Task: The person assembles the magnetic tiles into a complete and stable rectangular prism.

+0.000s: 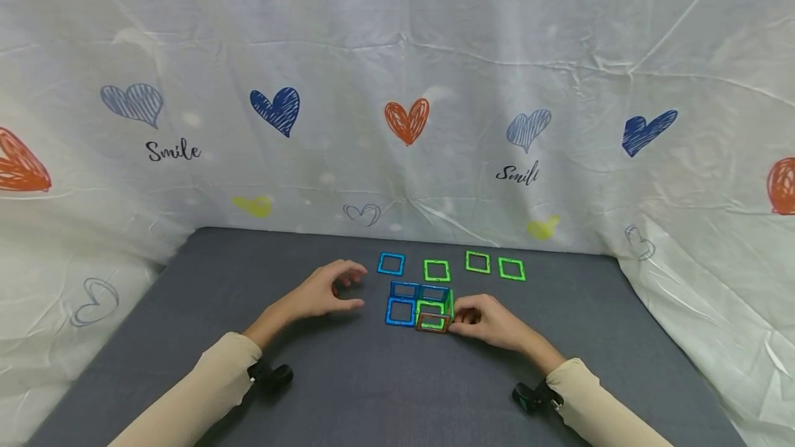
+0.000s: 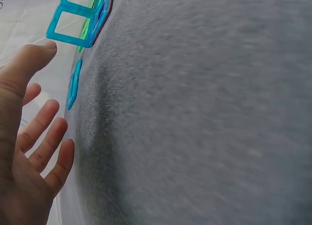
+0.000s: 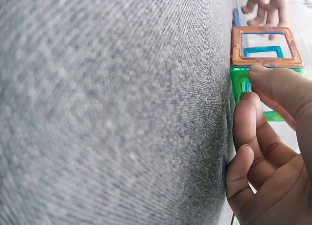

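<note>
Square magnetic tiles form a small build on the dark table. Two blue tiles [image 1: 405, 284] stand along its back and a green tile [image 1: 450, 302] stands at its right side. On the table in front lie a blue tile [image 1: 389, 311] and a green tile [image 1: 430, 303]. An orange tile [image 3: 265, 63] is upright at the front. My right hand [image 1: 487, 323] holds the build's front right corner, thumb on the orange tile's edge and fingers curled beside the green one. Left of the build, my left hand [image 1: 326, 288] hovers with fingers spread and thumb apart, holding nothing.
Behind the build lie a loose blue tile [image 1: 380, 264] and three loose green tiles, one behind [image 1: 437, 279], the others farther right [image 1: 477, 270] [image 1: 512, 277]. A white curtain [image 1: 348, 178] printed with hearts hangs along the table's back edge.
</note>
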